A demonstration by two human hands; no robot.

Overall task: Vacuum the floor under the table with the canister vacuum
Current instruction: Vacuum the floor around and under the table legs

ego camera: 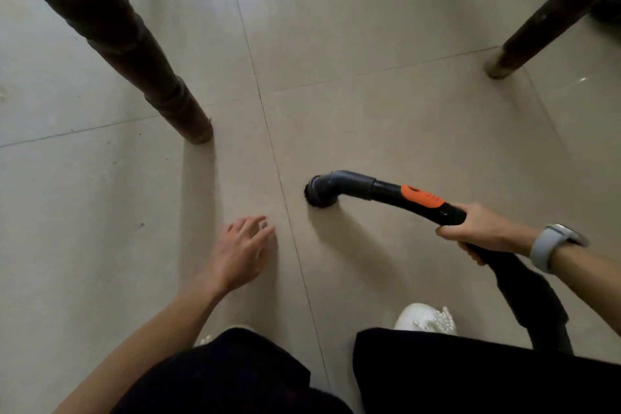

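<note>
Right hand [477,232] grips the black vacuum wand [416,200] just behind its orange patch. The round brush nozzle [321,193] touches the tiled floor [386,118], just right of a grout line. Left hand [242,252] hovers with fingers spread, holding nothing. Two dark counter legs stand apart: left leg [134,50], right leg [537,27]. Open tile lies between them, beyond the nozzle. White shoe [425,318] sits near the hose.

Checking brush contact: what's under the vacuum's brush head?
Under the brush head lies bare floor tile and the head's shadow. The bristles cover the spot itself, so dirt there can't be seen.
</note>
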